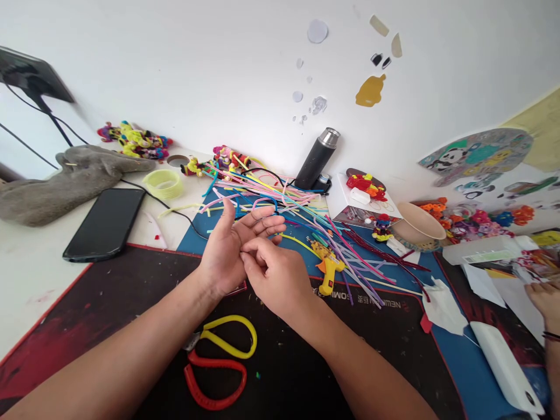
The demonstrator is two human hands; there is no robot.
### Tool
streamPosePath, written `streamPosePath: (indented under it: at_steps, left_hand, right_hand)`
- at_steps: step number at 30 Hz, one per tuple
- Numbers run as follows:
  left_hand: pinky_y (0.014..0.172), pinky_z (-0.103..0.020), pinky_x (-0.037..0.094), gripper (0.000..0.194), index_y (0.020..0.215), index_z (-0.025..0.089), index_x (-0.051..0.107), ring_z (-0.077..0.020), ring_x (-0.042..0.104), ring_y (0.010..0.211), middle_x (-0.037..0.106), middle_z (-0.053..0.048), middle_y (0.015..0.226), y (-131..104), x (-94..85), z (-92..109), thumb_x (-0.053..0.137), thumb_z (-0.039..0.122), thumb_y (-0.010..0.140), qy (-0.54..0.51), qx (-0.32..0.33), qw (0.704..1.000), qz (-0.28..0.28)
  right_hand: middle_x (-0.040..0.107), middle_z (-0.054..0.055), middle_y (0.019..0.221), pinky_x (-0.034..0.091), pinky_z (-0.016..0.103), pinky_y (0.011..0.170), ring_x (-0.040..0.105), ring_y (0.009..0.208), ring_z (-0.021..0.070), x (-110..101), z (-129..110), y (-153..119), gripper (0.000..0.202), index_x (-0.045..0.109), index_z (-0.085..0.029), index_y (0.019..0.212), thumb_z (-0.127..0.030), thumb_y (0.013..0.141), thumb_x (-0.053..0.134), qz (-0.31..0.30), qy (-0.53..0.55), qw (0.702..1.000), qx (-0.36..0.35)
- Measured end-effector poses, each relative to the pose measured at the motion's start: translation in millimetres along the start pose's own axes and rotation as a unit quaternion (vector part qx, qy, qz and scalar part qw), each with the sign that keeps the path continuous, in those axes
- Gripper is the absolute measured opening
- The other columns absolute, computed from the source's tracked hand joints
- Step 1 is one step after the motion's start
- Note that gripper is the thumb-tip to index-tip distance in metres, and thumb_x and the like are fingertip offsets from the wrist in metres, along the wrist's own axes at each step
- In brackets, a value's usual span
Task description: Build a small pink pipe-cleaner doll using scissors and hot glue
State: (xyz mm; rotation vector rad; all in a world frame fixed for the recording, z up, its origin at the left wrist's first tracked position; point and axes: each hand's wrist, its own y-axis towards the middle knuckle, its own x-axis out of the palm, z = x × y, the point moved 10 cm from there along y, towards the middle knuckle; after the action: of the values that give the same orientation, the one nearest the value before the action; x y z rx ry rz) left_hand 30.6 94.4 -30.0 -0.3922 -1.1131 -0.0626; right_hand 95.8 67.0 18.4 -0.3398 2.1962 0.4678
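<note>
My left hand is palm up with its fingers stretched out, above the dark mat. The thumb and forefinger of my right hand are pinched together over the left palm; whatever sits between them is hidden or too small to make out. Below the hands lie scissors with one yellow and one red handle. Just beyond my right hand rests a yellow hot glue gun. Behind both hands spreads a loose pile of coloured pipe cleaners.
A phone, a pale yellow coil and a grey plush are on the left. At the back stand a black thermos, a white box and a bowl. At the right edge is another person's hand.
</note>
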Motion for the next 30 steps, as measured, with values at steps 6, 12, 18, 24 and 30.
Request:
streamPosePath:
  at_steps: [6,12,18,24,30]
  left_hand:
    - [0.087,-0.036,0.065,0.077,0.105,0.013,0.083,-0.0273,0.081,0.096,0.085,-0.018,0.104,1.9,-5.2,-1.2,0.044,0.079,0.107,0.009,0.001,1.000,0.002]
    - [0.090,-0.038,0.065,0.075,0.106,0.013,0.082,-0.0278,0.081,0.097,0.085,-0.017,0.103,4.0,-4.1,-2.9,0.045,0.078,0.107,-0.019,-0.011,1.000,-0.017]
    - [0.090,-0.038,0.066,0.080,0.104,0.011,0.081,-0.0280,0.082,0.094,0.084,-0.018,0.101,3.6,-4.7,-2.3,0.036,0.076,0.110,-0.037,-0.019,0.999,0.004]
    - [0.092,-0.038,0.066,0.081,0.105,0.012,0.081,-0.0277,0.081,0.096,0.084,-0.018,0.104,1.7,-3.5,4.6,0.034,0.077,0.109,-0.047,0.002,0.999,0.020]
    - [0.092,-0.037,0.066,0.073,0.104,0.012,0.081,-0.0273,0.080,0.099,0.084,-0.018,0.107,2.0,-0.7,5.1,0.046,0.076,0.107,-0.026,0.012,1.000,0.001]
  right_hand:
    - [0.075,-0.002,0.070,0.036,0.030,0.060,0.065,0.059,0.0164,2.3,-0.4,-0.3,0.010,0.078,-0.025,0.103,-0.026,0.104,0.068,0.004,-0.011,1.000,-0.006]
    - [0.078,-0.002,0.075,0.042,0.028,0.062,0.068,0.063,0.0162,1.4,2.7,-0.1,0.010,0.080,-0.025,0.105,-0.026,0.104,0.070,0.002,0.022,1.000,0.005]
    - [0.078,0.001,0.077,0.048,0.027,0.064,0.066,0.062,0.0163,-15.4,7.3,-2.8,0.019,0.083,-0.024,0.109,-0.030,0.105,0.066,0.058,0.082,0.995,-0.001]
    - [0.066,-0.002,0.064,0.042,0.028,0.060,0.053,0.053,0.0138,-23.6,19.2,-7.0,0.022,0.082,-0.021,0.101,-0.032,0.105,0.064,0.082,0.125,0.989,0.013]
    - [0.059,-0.005,0.060,0.039,0.028,0.061,0.049,0.053,0.0133,-16.2,21.6,-11.9,0.019,0.084,-0.021,0.106,-0.031,0.103,0.068,0.068,0.123,0.990,0.013]
